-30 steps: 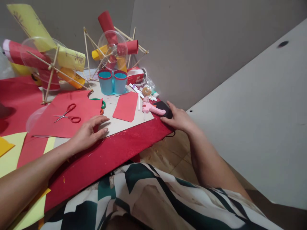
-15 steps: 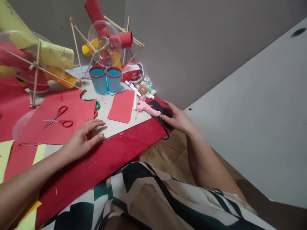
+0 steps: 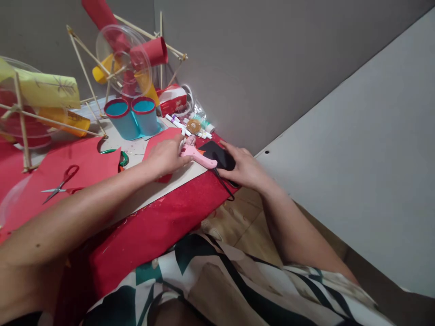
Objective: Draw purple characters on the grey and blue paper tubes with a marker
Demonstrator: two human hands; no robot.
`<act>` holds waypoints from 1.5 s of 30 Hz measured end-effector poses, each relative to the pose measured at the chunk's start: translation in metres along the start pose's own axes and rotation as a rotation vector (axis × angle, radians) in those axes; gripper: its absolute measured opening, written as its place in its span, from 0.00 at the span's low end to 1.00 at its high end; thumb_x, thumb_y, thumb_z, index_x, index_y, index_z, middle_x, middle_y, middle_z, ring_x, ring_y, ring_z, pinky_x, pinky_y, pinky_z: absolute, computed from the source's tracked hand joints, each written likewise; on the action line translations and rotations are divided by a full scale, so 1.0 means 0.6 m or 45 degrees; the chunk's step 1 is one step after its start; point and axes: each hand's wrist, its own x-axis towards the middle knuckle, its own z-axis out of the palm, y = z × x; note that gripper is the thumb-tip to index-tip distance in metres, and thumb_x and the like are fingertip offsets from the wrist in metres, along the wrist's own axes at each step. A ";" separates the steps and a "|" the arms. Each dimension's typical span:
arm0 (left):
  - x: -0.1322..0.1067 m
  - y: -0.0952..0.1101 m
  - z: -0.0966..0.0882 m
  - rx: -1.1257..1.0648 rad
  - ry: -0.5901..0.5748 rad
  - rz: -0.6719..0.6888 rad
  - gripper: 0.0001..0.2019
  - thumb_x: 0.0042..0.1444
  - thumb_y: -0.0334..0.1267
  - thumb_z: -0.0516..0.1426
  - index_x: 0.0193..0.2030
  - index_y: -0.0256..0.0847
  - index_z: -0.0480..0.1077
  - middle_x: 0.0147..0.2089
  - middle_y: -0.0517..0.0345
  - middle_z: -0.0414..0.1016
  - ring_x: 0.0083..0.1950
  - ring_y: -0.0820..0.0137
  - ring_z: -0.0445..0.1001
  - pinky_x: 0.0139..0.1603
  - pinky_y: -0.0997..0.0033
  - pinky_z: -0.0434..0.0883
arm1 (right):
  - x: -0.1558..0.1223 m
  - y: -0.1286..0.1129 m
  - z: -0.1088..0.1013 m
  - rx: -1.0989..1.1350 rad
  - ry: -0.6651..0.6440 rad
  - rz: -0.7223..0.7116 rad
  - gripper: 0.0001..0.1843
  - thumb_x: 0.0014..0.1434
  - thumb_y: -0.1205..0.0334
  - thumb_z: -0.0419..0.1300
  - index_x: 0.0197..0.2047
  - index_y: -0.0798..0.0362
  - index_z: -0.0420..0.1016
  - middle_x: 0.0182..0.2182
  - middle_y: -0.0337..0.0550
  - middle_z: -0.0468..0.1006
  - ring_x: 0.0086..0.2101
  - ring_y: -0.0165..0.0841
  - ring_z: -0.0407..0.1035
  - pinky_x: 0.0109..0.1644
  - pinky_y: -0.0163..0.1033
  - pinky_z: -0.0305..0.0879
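My left hand [image 3: 166,156] reaches over a small red paper piece [image 3: 149,148], thumb and fingers apart at the front of a pink glue gun [image 3: 204,159]. The gun's nozzle is hidden by that hand. My right hand [image 3: 246,166] holds a black phone [image 3: 217,154] at its right end, with the thumb along the near edge and a finger at the far edge. The phone lies at the table corner beside the glue gun's handle. A dark cord [image 3: 224,184] hangs from the handle. Red-handled scissors [image 3: 61,184] rest on a larger red sheet [image 3: 84,158], partly behind my left forearm.
Two joined blue paper cups [image 3: 127,122] stand behind the red paper. Stick-and-paper wheel models [image 3: 122,59] rise at the back left. Several white markers [image 3: 180,123], a tape roll [image 3: 194,126] and a red-and-white box [image 3: 172,100] sit near the wall [image 3: 288,68].
My left hand has moved right, from the table's near edge to the front of the glue gun. My right hand stays at the phone. The view has shifted slightly right.
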 end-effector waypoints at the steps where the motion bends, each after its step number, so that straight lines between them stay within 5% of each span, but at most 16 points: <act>1: 0.006 0.001 0.005 0.009 0.001 -0.015 0.34 0.59 0.49 0.68 0.68 0.35 0.73 0.47 0.42 0.82 0.53 0.41 0.81 0.56 0.46 0.76 | 0.000 0.000 0.002 0.005 0.023 0.016 0.51 0.56 0.45 0.68 0.80 0.44 0.62 0.69 0.54 0.78 0.62 0.62 0.73 0.69 0.73 0.70; 5: 0.004 0.005 0.009 0.038 -0.010 -0.065 0.28 0.60 0.48 0.67 0.64 0.37 0.75 0.52 0.42 0.81 0.55 0.42 0.80 0.56 0.48 0.75 | -0.001 0.004 0.011 0.026 0.103 0.031 0.51 0.55 0.45 0.69 0.79 0.45 0.62 0.62 0.55 0.83 0.57 0.60 0.76 0.65 0.71 0.73; 10: 0.001 0.017 0.004 0.224 -0.057 -0.085 0.28 0.67 0.47 0.61 0.71 0.40 0.69 0.57 0.42 0.81 0.57 0.45 0.81 0.52 0.53 0.74 | -0.003 0.002 0.016 0.034 0.161 0.028 0.48 0.53 0.46 0.68 0.76 0.45 0.65 0.62 0.53 0.83 0.56 0.60 0.76 0.63 0.70 0.74; 15: 0.016 0.020 0.007 0.300 -0.035 -0.069 0.31 0.65 0.47 0.63 0.72 0.41 0.68 0.54 0.44 0.83 0.56 0.47 0.81 0.51 0.55 0.73 | -0.008 0.002 0.012 0.014 0.131 0.003 0.51 0.57 0.46 0.66 0.80 0.45 0.57 0.64 0.55 0.82 0.59 0.61 0.76 0.65 0.72 0.73; 24: 0.023 0.012 -0.018 0.135 -0.070 -0.154 0.28 0.61 0.40 0.67 0.67 0.36 0.71 0.50 0.46 0.83 0.51 0.53 0.81 0.48 0.59 0.71 | 0.003 0.016 0.007 -0.006 0.124 -0.011 0.55 0.58 0.42 0.66 0.83 0.45 0.51 0.72 0.54 0.75 0.60 0.63 0.76 0.67 0.73 0.71; 33: 0.023 -0.003 -0.028 -0.024 -0.080 -0.203 0.22 0.59 0.41 0.69 0.58 0.36 0.76 0.40 0.52 0.81 0.40 0.59 0.78 0.43 0.61 0.69 | 0.007 0.012 0.004 -0.034 0.097 0.041 0.55 0.57 0.42 0.66 0.82 0.46 0.53 0.66 0.56 0.80 0.60 0.64 0.74 0.65 0.73 0.72; 45: 0.022 -0.011 -0.017 -0.024 -0.051 -0.145 0.22 0.59 0.42 0.68 0.58 0.38 0.74 0.44 0.51 0.80 0.43 0.59 0.77 0.42 0.61 0.67 | 0.015 0.015 0.006 0.060 0.112 -0.026 0.47 0.55 0.45 0.68 0.76 0.41 0.61 0.65 0.52 0.80 0.58 0.60 0.74 0.63 0.72 0.72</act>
